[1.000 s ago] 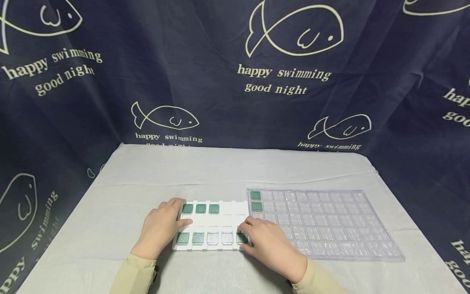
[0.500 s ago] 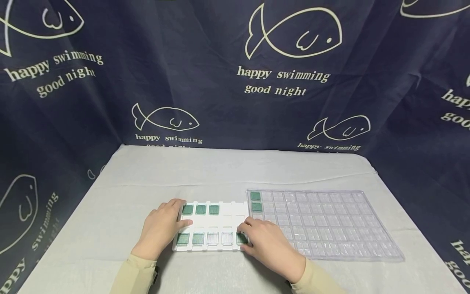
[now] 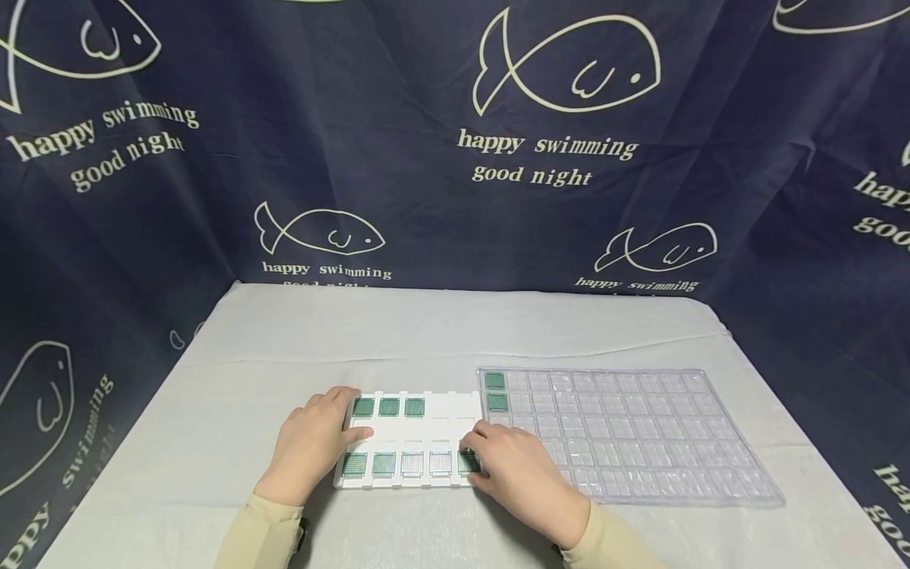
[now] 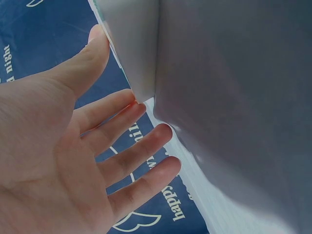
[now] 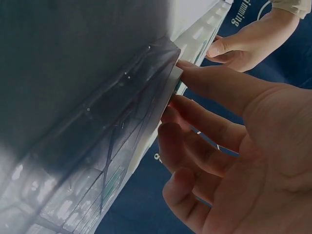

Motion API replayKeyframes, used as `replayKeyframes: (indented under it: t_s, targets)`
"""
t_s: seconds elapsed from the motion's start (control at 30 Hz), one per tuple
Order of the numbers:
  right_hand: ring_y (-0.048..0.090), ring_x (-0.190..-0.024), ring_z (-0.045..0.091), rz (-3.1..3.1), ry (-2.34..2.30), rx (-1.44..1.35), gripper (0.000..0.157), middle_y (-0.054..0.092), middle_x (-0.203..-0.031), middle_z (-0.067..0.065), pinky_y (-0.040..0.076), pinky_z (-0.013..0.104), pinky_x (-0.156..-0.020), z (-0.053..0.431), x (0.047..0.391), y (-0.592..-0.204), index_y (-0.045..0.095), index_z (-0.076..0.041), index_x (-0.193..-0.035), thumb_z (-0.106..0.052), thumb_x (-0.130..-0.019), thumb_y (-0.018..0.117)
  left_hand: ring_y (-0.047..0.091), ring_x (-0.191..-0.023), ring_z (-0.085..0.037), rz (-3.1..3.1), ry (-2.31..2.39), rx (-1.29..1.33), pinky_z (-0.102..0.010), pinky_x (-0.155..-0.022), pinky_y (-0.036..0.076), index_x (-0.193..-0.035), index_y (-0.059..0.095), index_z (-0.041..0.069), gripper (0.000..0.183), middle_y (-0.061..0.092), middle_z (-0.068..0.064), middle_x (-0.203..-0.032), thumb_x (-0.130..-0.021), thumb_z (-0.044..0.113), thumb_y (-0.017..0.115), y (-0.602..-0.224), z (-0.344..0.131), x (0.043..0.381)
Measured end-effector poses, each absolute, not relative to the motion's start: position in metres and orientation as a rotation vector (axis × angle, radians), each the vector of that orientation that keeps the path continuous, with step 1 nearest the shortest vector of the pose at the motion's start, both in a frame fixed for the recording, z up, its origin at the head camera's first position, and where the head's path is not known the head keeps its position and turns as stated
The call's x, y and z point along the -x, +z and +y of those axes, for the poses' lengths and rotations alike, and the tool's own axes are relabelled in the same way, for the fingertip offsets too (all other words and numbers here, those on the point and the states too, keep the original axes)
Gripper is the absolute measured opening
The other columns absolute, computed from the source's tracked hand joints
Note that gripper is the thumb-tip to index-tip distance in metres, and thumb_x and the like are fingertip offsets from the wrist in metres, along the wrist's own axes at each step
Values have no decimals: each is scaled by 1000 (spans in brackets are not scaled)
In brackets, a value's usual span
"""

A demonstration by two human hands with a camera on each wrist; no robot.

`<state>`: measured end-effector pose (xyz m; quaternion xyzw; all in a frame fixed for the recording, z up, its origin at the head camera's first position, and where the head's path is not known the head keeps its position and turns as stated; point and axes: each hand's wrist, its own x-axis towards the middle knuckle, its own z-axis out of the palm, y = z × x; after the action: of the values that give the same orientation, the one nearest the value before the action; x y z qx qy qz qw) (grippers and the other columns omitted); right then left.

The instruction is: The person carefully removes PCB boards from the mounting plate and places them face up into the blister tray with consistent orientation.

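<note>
A white slotted tray (image 3: 398,431) holds small green circuit boards: three along its far row and several along the near row. My left hand (image 3: 315,442) rests at the tray's left end, thumb lying over the top and forefinger at the far corner. Its fingers look straight and spread in the left wrist view. At the near right slot my right hand (image 3: 522,474) pinches a green circuit board (image 3: 467,461) between thumb and forefinger. That board is partly hidden by the fingers. In the right wrist view, the right hand's (image 5: 243,141) other fingers curl loosely beside the tray edge.
Right of the white tray lies a large clear plastic tray (image 3: 633,435) with many compartments. Two green boards (image 3: 495,392) sit in its far left compartments. A pale cloth covers the table (image 3: 426,332), and dark fish-print curtains (image 3: 426,142) stand behind and at both sides.
</note>
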<state>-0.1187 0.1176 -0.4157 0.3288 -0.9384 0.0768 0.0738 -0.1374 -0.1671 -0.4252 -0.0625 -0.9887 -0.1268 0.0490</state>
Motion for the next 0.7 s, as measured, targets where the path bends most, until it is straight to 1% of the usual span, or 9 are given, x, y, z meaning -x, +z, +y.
replayKeyframes:
  t_s: [0.33, 0.7]
  targets:
    - [64, -76, 8, -2830, 231, -990, 33, 66, -90, -8, 52, 26, -64, 117, 119, -416, 72, -16, -100, -25, -74, 90, 68, -108, -34, -3017, -397, 196, -51, -77, 56, -129, 65, 6, 62, 70, -11, -129, -80, 39, 83, -425, -167, 138]
    - [62, -71, 6, -2762, 282, -988, 30, 65, -87, -8, 50, 24, -61, 119, 119, -415, 72, -17, -97, -20, -72, 90, 68, -108, -34, -3009, -403, 200, -52, -78, 56, -129, 65, 6, 61, 70, -11, -128, -80, 38, 83, -424, -166, 138]
